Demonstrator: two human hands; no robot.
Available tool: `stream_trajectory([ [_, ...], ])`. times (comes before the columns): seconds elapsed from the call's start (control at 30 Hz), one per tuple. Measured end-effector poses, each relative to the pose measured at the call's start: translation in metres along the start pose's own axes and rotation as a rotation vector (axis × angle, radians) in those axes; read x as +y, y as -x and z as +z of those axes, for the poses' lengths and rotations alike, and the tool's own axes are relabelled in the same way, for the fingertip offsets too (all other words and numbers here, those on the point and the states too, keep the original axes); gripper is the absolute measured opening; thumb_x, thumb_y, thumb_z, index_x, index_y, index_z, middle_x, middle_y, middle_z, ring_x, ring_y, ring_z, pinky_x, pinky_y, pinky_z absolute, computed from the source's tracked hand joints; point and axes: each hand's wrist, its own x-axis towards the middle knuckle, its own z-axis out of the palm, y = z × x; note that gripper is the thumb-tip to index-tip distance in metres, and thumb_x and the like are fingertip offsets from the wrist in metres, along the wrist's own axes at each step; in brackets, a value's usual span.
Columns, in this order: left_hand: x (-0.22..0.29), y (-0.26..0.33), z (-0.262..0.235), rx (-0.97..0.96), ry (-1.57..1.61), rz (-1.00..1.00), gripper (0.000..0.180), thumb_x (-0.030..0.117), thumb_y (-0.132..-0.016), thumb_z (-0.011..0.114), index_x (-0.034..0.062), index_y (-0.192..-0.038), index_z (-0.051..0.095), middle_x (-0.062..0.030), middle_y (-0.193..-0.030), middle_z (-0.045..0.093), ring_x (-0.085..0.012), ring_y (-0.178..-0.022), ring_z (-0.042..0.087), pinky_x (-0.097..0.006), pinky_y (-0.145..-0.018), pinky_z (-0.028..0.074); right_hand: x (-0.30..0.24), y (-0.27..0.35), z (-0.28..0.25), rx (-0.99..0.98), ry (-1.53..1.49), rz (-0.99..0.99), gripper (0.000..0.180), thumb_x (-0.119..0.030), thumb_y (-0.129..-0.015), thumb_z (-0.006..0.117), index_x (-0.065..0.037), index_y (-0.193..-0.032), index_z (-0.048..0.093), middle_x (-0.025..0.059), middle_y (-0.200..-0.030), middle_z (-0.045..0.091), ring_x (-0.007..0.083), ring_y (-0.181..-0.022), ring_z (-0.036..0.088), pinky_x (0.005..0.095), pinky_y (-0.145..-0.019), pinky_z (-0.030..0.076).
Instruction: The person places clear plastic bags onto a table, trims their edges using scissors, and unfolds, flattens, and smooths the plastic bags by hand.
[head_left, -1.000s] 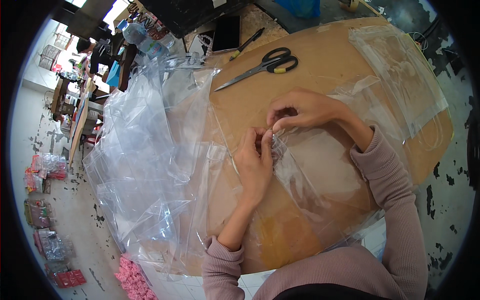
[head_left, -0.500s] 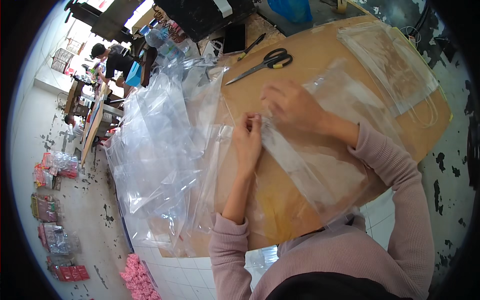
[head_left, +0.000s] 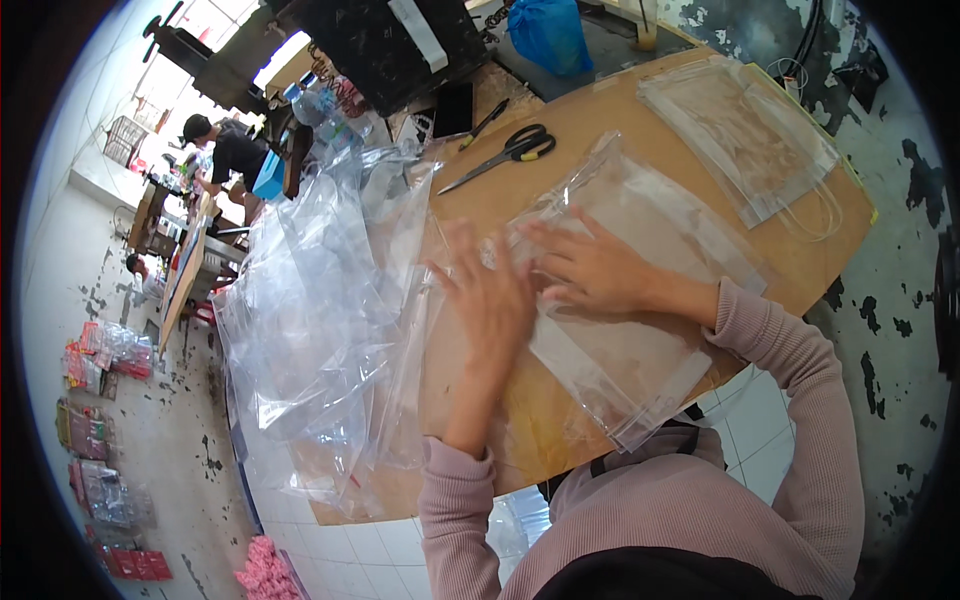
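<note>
Clear plastic bags (head_left: 640,365) lie at an angle on the brown table in front of me, with a long folded strip along their left side. My right hand (head_left: 595,268) rests on them, palm down, its fingers stretched out and apart. Just left of the bags' edge is my left hand (head_left: 485,295), its fingers spread and smeared a little by motion. I see nothing held in either hand. To the left of my left hand spreads a large, crumpled heap of clear plastic (head_left: 315,330). Black-handled scissors (head_left: 510,155) lie beyond my hands.
Clear bags with looped handles (head_left: 745,140) lie at the table's far right. Behind the scissors are a black pen-like tool (head_left: 485,124) and a dark phone (head_left: 454,108). Plastic bottles (head_left: 322,112), a black box (head_left: 400,50) and a blue bag (head_left: 550,36) stand farther back. A person (head_left: 235,155) works at the far left.
My raised right hand has come down flat onto the bags. The left hand has opened from a pinch at the strip's end. The bags now lie flatter and farther from me.
</note>
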Motion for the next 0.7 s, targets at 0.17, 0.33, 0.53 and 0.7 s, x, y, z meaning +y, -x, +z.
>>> stream_trajectory([
  [0.17,0.012,0.016,0.01,-0.381,0.267,0.222,0.07,0.045,-0.082,0.049,0.0063,-0.137,0.026,-0.0253,-0.143,0.007,-0.0407,-0.133,0.005,-0.056,-0.103,0.007,0.046,-0.004,-0.019,0.17,0.181,0.107,0.044,-0.038,-0.085,0.049,-0.014,-0.122,0.046,0.0089,-0.14,0.029,0.0221,-0.132,0.023,0.0575,-0.103,0.013],
  [0.33,0.021,0.012,0.005,-0.476,0.186,0.229,0.067,0.049,-0.081,0.048,0.0186,-0.138,0.029,-0.0248,-0.144,0.004,-0.0459,-0.131,-0.004,-0.068,-0.095,0.006,0.069,0.012,-0.006,0.191,0.365,0.382,0.052,-0.04,-0.084,0.05,-0.028,-0.133,0.035,0.0059,-0.143,0.024,0.0252,-0.132,0.021,0.0591,-0.102,0.011],
  [0.53,0.017,0.016,0.009,-0.407,0.229,0.19,0.06,0.051,-0.08,0.049,0.0287,-0.134,0.036,-0.0244,-0.144,0.004,-0.0451,-0.132,-0.003,-0.07,-0.093,0.005,0.092,0.012,-0.004,0.381,0.077,0.663,0.048,-0.032,-0.085,0.051,-0.026,-0.131,0.037,0.0115,-0.137,0.031,0.0285,-0.123,0.036,0.0551,-0.097,0.026],
  [0.7,0.017,0.016,0.005,-0.365,0.304,0.168,0.058,0.049,-0.078,0.053,0.0257,-0.129,0.043,-0.0231,-0.139,0.016,-0.0422,-0.132,0.004,-0.069,-0.093,0.005,0.098,0.012,-0.01,0.589,-0.486,0.559,0.04,-0.013,-0.081,0.057,-0.007,-0.118,0.046,0.0123,-0.092,0.06,0.0235,-0.09,0.059,0.0302,-0.077,0.046],
])
